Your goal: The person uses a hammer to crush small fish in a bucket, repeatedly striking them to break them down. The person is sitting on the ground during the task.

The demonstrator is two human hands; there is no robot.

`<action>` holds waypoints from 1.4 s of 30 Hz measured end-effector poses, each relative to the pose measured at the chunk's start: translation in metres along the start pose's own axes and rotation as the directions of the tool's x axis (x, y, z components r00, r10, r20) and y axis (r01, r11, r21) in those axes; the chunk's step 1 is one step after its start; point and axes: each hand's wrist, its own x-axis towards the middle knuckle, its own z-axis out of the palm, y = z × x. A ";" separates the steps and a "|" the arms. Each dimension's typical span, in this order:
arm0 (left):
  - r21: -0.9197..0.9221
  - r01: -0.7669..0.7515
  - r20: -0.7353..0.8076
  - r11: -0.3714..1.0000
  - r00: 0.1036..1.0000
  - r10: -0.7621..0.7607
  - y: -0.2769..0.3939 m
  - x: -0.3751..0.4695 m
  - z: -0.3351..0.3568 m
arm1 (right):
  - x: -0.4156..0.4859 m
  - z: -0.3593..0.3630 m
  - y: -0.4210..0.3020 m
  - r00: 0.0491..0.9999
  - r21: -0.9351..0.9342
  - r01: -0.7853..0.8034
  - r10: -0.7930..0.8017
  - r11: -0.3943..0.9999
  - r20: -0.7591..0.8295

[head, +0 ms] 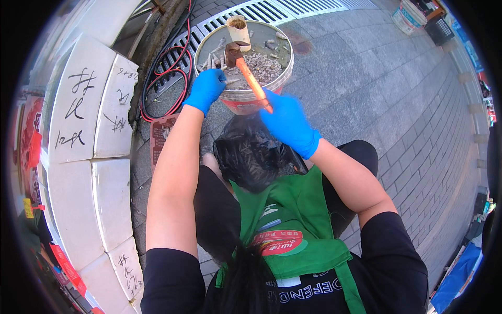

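My right hand (288, 121), in a blue glove, grips the orange handle of a hammer (251, 80) with a rusty head. That head is over a board on a bucket (291, 74), in front of a pale upright tube (244, 36). My left hand (208, 89), also gloved in blue, is at the bucket's near left rim with its fingers closed; whether it holds a shell is hidden. Long pointed snail shells (211, 62) lie beside it on the board. A heap of small shell pieces (263, 67) covers the board's near right part. A black plastic bag (251, 153) with shells sits between my knees.
White foam boxes (74, 196) with handwriting are stacked along the left. A reddish basket (157, 135) stands beside my left forearm. Red and black hoses (172, 70) coil over a metal drain grate (274, 11). Another bucket (408, 17) stands on the paving at the far right.
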 end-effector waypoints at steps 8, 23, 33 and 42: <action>-0.056 -0.059 -0.037 0.997 0.998 0.057 -0.008 -0.001 -0.001 | 0.001 0.009 0.022 0.995 -0.055 -0.035 0.039 0.998 0.089; 0.137 0.082 -0.123 0.987 0.990 -0.065 -0.076 -0.047 -0.061 | 0.010 -0.004 0.011 0.968 0.201 -0.212 0.177 0.956 0.180; 0.289 0.100 -0.298 0.952 0.954 -0.010 -0.013 0.012 0.004 | 0.009 0.007 0.002 0.994 0.162 -0.078 0.064 0.984 0.091; 0.236 0.078 -0.278 0.969 0.961 -0.010 -0.016 0.009 0.007 | 0.004 -0.003 0.010 0.992 0.028 -0.109 0.106 0.994 0.070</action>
